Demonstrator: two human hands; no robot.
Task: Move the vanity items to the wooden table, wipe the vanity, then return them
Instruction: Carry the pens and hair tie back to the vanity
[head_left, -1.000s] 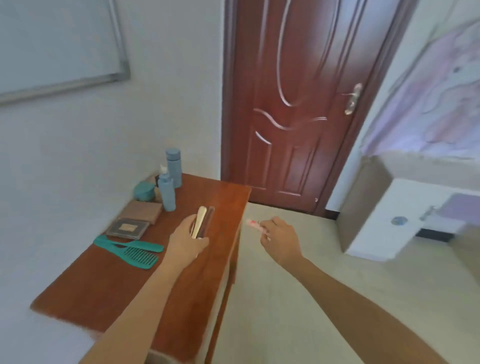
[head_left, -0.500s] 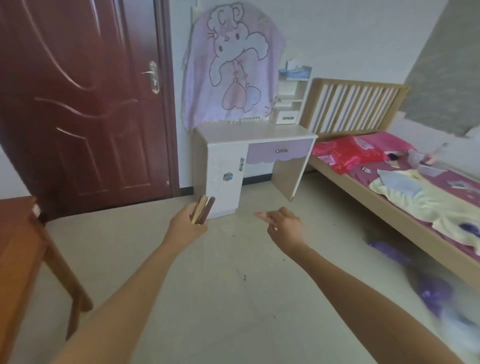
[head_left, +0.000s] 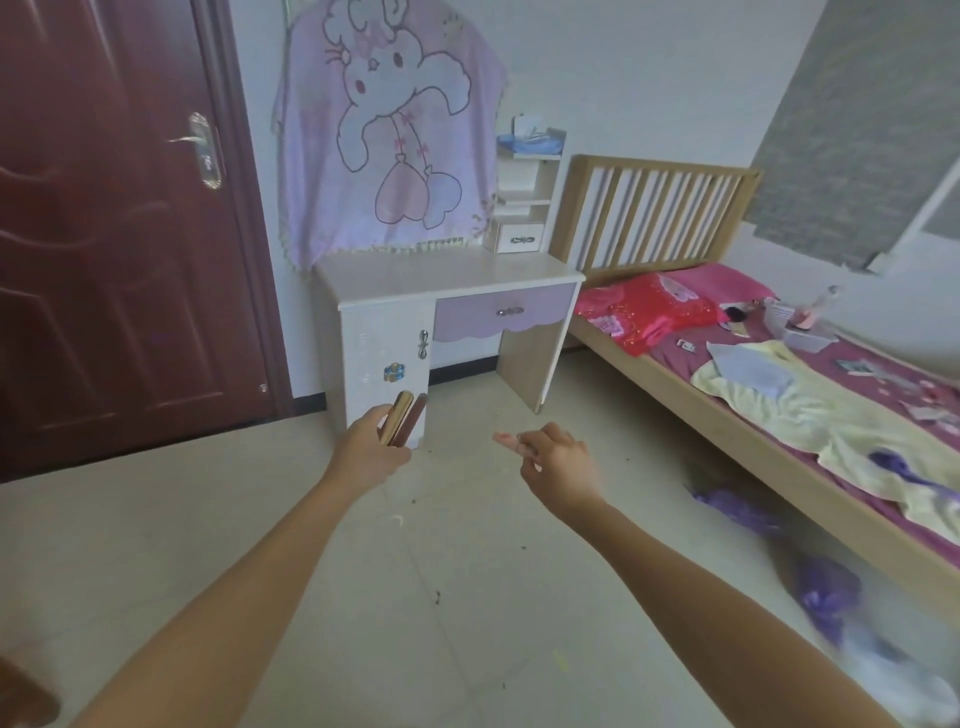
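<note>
Turned away from the wooden table (head_left: 23, 699), a person now faces the bare vanity (head_left: 441, 275). The left hand (head_left: 369, 454) is clamped round two slim tubes (head_left: 401, 420), the right hand (head_left: 558, 460) pinches a small pink stick (head_left: 505, 440); the return trip looks under way.

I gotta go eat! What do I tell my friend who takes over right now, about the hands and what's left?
Left hand grips two slim tubes, one gold, one brown. Right hand pinches a small pink item.
Both are held out toward the vanity, short of it.
Done: these were carried away from the wooden table, in view a second ago. Whether the wipe is finished cannot be told.
Left: set them on the vanity top, then fetch the bottles, combs, jar and boxes seen on that table.
</note>
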